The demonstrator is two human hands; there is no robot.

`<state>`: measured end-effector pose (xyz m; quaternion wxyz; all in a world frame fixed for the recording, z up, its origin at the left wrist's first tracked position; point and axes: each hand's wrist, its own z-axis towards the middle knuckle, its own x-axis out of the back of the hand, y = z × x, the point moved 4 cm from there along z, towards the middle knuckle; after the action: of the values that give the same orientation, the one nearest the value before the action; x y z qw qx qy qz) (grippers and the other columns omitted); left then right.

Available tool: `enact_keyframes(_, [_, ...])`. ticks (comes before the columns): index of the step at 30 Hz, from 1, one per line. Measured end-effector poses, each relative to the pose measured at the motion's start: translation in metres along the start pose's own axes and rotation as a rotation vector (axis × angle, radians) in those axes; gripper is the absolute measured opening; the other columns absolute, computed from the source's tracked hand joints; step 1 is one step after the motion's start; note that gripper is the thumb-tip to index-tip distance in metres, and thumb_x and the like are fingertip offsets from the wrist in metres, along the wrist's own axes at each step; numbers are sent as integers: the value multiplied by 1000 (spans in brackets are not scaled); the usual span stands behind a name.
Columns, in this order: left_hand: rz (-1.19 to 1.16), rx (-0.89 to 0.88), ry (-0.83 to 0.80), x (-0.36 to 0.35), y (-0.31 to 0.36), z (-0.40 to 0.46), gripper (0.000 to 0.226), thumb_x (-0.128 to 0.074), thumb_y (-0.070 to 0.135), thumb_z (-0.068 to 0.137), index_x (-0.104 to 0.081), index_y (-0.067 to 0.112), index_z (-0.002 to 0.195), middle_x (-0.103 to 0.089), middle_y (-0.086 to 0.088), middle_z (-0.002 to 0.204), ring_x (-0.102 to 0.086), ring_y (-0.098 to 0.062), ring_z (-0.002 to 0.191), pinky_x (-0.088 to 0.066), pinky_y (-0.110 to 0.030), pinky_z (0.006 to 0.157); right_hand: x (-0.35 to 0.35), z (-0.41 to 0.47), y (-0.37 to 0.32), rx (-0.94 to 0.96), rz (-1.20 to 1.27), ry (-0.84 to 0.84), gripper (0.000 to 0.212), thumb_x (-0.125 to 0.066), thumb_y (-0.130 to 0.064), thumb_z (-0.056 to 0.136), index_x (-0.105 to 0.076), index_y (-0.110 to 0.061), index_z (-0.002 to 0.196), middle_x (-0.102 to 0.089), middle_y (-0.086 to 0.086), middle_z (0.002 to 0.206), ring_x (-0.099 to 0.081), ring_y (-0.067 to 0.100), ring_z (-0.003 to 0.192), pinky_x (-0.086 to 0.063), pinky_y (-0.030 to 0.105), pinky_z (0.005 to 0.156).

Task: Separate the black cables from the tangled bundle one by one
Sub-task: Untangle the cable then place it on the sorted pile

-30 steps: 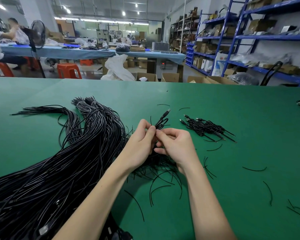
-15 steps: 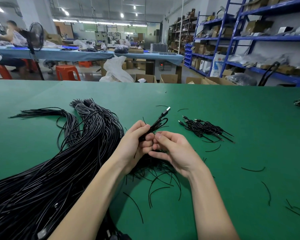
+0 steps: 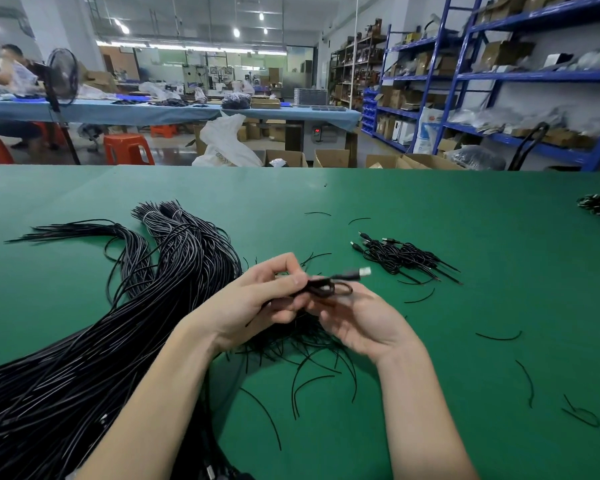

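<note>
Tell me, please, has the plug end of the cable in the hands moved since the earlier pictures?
Yes. The plug end has swung down and rightward, toward the small cable pile on the green table; it now points sideways instead of up and away.

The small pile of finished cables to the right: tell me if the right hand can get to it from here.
Probably yes. The small pile lies on open green table just beyond the right hand, nothing between. But that hand helps the left hand hold a coiled cable.
</note>
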<state>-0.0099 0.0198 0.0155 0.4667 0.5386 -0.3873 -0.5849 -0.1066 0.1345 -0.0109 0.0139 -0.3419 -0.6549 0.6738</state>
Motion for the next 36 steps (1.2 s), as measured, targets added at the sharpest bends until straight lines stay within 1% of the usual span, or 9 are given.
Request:
enact_keyframes(5, [465, 148, -230, -3, 7, -11, 12, -63, 4, 96, -64, 9, 86, -71, -11, 81, -51, -11, 61, -43, -19, 59, 9, -14, -6, 43, -444, -121, 4, -76, -11, 85, -76, -14, 88, -72, 7, 83, -64, 12, 73, -49, 22, 67])
enact_keyframes(12, [813, 37, 142, 5, 13, 1, 10, -72, 12, 92, -66, 8, 86, -75, -2, 78, -67, -17, 66, -53, -24, 69, 8, -8, -36, 357, -975, 236, 4, -81, -30, 85, -79, -31, 82, -77, -14, 85, -66, -4, 75, -51, 24, 73])
enact_keyframes(16, [833, -65, 364, 8, 17, 6, 16, -74, 19, 91, -59, 13, 87, -78, 1, 81, -74, -16, 67, -59, -32, 74, 4, -6, -39, 496, -963, 391, 5, -81, -35, 83, -78, -38, 80, -75, -18, 90, -62, 2, 71, -49, 28, 70])
enact_keyframes(19, [836, -69, 414, 9, 18, 6, 12, -74, 15, 89, -64, 19, 95, -78, 6, 82, -75, -13, 70, -60, -31, 78, -5, -5, -41, 633, -1038, 405, 12, -82, -30, 83, -76, -39, 78, -71, -22, 94, -61, 5, 102, -46, 24, 78])
enact_keyframes(21, [897, -97, 487, 10, 21, 6, 7, -76, 17, 87, -72, 22, 90, -77, 10, 77, -74, -7, 71, -59, -27, 79, -10, -6, -42, 679, -1046, 408, 10, -83, -29, 83, -78, -36, 79, -68, -21, 94, -59, 5, 105, -41, 20, 78])
enact_keyframes(25, [1009, -227, 606, 7, 23, 4, 2, -79, 20, 84, -78, 22, 84, -76, 14, 76, -70, 4, 75, -53, -15, 77, -10, -5, -40, 656, -1057, 437, 9, -82, -23, 82, -79, -30, 82, -71, -16, 88, -61, 7, 83, -36, 11, 68])
enact_keyframes(28, [1090, -332, 665, 3, 23, 4, 5, -78, 17, 84, -79, 21, 88, -77, 13, 83, -69, 6, 80, -50, -9, 78, -10, -4, -39, 561, -969, 427, 6, -81, -25, 81, -78, -30, 81, -74, -19, 82, -62, 8, 74, -45, 13, 65])
enact_keyframes(33, [1213, -494, 671, -4, 25, 2, 11, -77, 15, 85, -79, 18, 95, -77, 9, 85, -68, -5, 75, -48, -8, 73, -11, -3, -40, 532, -896, 479, 11, -83, -30, 81, -77, -30, 73, -74, -5, 73, -55, 4, 59, -47, 13, 62])
enact_keyframes(36, [1275, -567, 636, -9, 26, 1, 10, -78, 12, 84, -77, 15, 94, -78, 7, 86, -69, -6, 72, -50, -15, 73, -11, -4, -43, 548, -850, 488, 14, -84, -30, 81, -77, -32, 69, -73, -12, 67, -59, -4, 59, -45, 8, 60])
